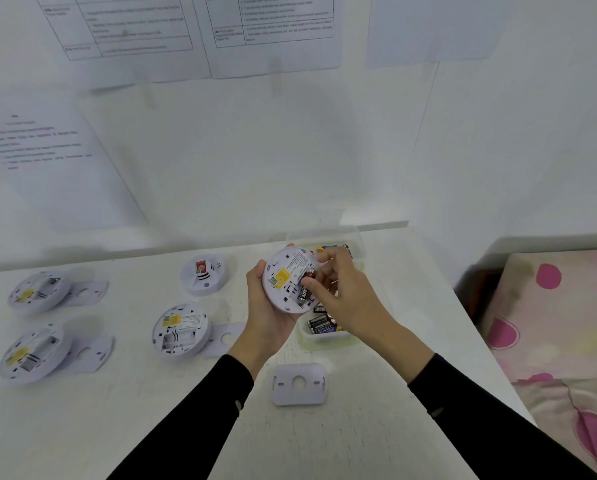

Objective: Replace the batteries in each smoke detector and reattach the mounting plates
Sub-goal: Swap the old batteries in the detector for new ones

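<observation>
Here my left hand [265, 317] cups the smoke detector [286, 275] back-up, tilted toward me, presumably so the bay shows. My right hand [342, 289] pinches a battery [304, 291] into it. The battery tub [324, 337] sits close at 5 o'clock for reach, the mounting plate [299, 384] waiting at 6.

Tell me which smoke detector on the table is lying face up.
The rear detector with the red sticker; the other three lie backs up, battery bays showing.
</observation>
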A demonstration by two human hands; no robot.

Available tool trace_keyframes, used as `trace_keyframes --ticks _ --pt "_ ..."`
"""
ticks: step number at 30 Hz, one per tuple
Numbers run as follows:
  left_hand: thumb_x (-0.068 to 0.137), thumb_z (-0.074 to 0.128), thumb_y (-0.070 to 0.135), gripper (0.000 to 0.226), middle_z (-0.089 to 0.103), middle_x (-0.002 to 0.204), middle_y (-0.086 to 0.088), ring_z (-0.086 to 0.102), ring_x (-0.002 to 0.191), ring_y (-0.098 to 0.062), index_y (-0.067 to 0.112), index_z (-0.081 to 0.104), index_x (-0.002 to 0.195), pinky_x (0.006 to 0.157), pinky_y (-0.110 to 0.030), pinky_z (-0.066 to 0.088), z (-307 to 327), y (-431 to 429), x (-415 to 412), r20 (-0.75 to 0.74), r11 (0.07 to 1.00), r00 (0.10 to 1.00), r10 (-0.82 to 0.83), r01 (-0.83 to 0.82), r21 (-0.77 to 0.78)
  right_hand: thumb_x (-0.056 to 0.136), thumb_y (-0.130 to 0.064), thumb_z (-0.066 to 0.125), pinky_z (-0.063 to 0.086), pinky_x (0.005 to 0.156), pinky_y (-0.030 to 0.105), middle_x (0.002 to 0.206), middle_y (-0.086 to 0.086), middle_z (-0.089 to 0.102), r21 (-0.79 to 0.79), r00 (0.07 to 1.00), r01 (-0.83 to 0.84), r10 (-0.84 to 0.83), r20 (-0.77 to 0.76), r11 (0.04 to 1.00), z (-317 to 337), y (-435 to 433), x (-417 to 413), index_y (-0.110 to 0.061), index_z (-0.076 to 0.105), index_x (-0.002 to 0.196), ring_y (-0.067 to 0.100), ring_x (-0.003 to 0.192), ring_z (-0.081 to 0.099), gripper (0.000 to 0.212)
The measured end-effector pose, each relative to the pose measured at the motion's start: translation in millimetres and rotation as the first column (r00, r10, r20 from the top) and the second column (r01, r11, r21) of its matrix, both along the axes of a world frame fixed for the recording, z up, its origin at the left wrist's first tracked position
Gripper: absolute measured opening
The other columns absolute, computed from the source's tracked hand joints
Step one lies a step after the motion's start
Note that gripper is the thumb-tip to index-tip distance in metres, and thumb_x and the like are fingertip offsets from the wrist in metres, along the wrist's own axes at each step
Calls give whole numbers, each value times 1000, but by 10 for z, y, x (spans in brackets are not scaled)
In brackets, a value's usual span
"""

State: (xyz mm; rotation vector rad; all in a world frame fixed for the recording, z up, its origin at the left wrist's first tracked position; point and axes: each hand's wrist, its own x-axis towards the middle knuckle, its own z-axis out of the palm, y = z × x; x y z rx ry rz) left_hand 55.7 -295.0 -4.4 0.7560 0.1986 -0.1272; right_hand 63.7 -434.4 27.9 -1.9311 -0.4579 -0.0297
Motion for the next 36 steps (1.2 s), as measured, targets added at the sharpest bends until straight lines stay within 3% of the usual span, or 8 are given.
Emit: trace_keyframes --ticks 5,12,16,19,24,28,32,36 --pt "100 23 52 57 70 120 -12 69 104 -25 20 64 123 90 -45 55 -21 25 24 3 1000 1000 12 -12 -13 88 -16 68 44 65 12 84 5 62 8 999 16 -16 37 1000 -10 -11 19 -9 58 101 5 73 54 18" --pt "99 29 52 56 70 119 -17 66 110 -36 15 65 121 86 -53 57 -39 141 63 -18 995 997 78 -79 -54 88 -15 69 55 78 26 95 -1 69 234 978 142 -100 -183 962 -44 -209 124 -21 62 96 15 87 67 12" --pt "98 33 54 56 71 116 -18 55 121 -43 12 66 117 86 -56 56 -61 251 71 -41 981 989 144 -148 -125 90 -10 65 43 61 8 88 -8 71 14 953 235 -227 -202 972 -205 -385 250 -17 70 89 -4 69 64 8" --pt "97 35 54 56 72 114 -18 58 116 -43 12 67 117 87 -57 55 -54 284 63 -36 978 987 157 -161 -136 85 -9 70 42 59 3 90 1 74 -206 954 149 -195 -229 967 -458 -360 290 -11 74 90 3 71 66 7" --pt "97 35 54 56 70 116 -19 64 107 -42 12 67 116 86 -56 56 -22 281 42 -23 982 990 140 -142 -120 88 -19 69 48 84 17 105 1 72 -407 981 6 -85 -175 913 -611 -238 289 -11 75 102 13 95 66 18" --pt "96 36 55 57 69 118 -19 63 108 -43 12 66 118 86 -54 57 -10 327 14 -24 981 990 141 -142 -133 89 -15 64 40 84 18 99 -2 63 -342 978 52 21 208 938 -576 -116 51 -13 74 97 13 96 57 13" --pt "90 42 57 66 66 123 -21 56 118 -46 9 58 132 80 -52 60 16 381 -17 -33 979 988 148 -151 -138 94 -20 57 38 91 15 111 2 62 -488 878 -386 474 67 783 -667 -24 -349 -11 70 107 12 103 55 21" --pt "95 37 57 69 59 133 -22 48 130 -49 9 49 143 79 -52 59 14 416 -29 -33 979 987 157 -160 -127 91 -34 53 40 104 27 137 7 53 -598 838 -424 546 26 680 -937 -53 -510 -9 67 114 16 126 45 37"
